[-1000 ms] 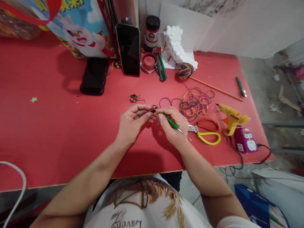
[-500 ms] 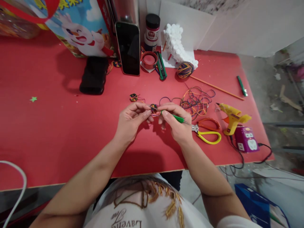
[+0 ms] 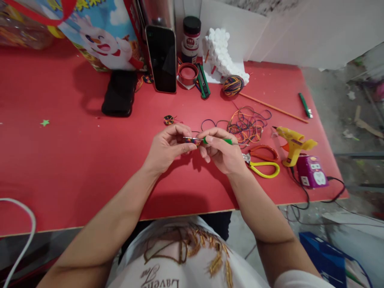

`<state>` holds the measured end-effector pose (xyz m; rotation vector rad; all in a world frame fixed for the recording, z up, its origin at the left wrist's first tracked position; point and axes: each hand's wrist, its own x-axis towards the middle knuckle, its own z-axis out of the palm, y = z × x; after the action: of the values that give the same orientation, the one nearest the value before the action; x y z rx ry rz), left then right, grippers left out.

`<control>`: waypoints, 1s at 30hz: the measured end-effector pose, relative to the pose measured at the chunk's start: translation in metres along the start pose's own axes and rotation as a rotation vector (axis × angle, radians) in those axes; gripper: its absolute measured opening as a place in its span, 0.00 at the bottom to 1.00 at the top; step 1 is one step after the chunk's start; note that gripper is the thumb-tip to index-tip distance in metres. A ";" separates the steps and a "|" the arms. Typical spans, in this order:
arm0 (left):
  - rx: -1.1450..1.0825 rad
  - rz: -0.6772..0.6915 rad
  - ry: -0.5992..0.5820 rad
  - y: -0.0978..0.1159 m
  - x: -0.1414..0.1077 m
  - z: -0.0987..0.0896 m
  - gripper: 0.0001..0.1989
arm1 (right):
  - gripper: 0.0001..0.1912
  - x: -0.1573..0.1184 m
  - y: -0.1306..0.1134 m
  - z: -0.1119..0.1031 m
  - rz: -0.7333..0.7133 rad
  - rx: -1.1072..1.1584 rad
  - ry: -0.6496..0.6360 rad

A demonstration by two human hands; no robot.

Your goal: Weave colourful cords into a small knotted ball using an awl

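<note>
Between the fingertips of my left hand (image 3: 168, 150) is a small multicoloured crochet piece (image 3: 191, 140), mostly covered by the fingers. My right hand (image 3: 223, 150) is closed around the green handle of a crochet hook (image 3: 227, 141). The hook's metal shaft points left and lies along the piece; whether its tip is in a stitch I cannot tell. A second small crochet piece (image 3: 169, 119) lies on the red table just beyond my left hand. Loose multicoloured yarn (image 3: 246, 125) is tangled to the right of my right hand.
Scissors (image 3: 264, 169) with red and yellow handles lie beside my right wrist. Further right are a yellow glue gun (image 3: 291, 144) and a purple power socket (image 3: 313, 172) with cables. At the back stand a phone (image 3: 161, 60), a jar (image 3: 191, 40), a green cutter (image 3: 203, 82) and a yarn ball (image 3: 233, 85).
The crochet piece has tilted in my left fingers and shows more edge-on. The hook has turned nearly level, its shaft more visible. The view has shifted slightly.
</note>
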<state>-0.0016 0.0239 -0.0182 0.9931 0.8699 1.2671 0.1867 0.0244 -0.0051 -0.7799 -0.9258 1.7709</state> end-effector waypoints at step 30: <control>-0.019 -0.029 -0.063 0.005 -0.003 0.003 0.17 | 0.14 0.002 -0.003 -0.002 -0.089 -0.072 -0.067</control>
<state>-0.0011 0.0208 -0.0127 0.9967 0.8195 1.2118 0.1889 0.0274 -0.0035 -0.7181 -1.0580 1.7022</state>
